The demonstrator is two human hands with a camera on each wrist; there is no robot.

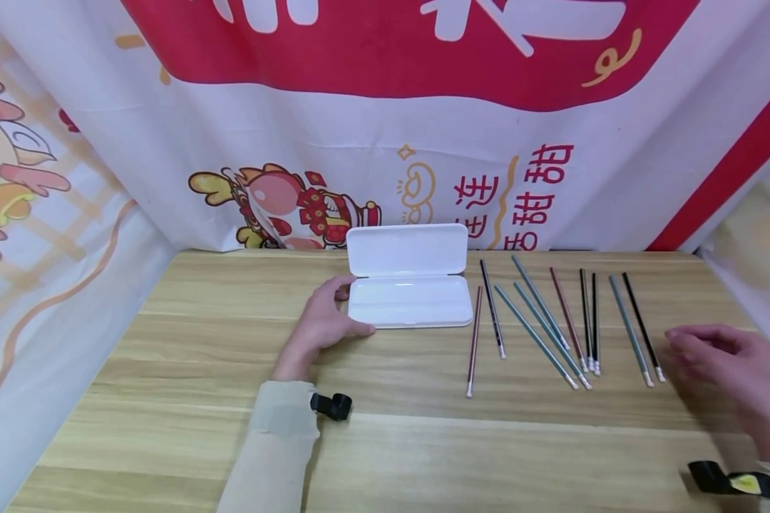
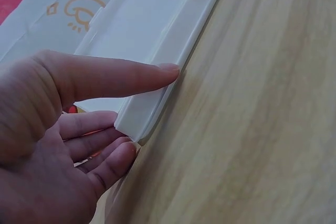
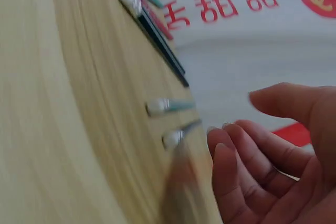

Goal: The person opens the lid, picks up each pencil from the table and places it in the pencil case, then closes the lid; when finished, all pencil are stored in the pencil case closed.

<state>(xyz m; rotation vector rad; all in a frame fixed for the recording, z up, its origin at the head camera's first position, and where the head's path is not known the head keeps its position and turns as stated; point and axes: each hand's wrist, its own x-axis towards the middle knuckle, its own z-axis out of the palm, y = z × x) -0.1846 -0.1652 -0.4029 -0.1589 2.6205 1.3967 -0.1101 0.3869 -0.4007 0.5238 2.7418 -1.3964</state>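
We've L hand [image 1: 324, 322] fingers clamped on white case [image 1: 411, 299], surface's [image 1: 488, 456] back edge; R hand [image 1: 734, 367], thumb/fingers apart, hovers nr pencils [image 1: 568, 318].

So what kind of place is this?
Probably a small curtained-off tabletop workspace, perhaps for recording: a wood-grain table, printed cloth behind and beside it, and a black device at each wrist.
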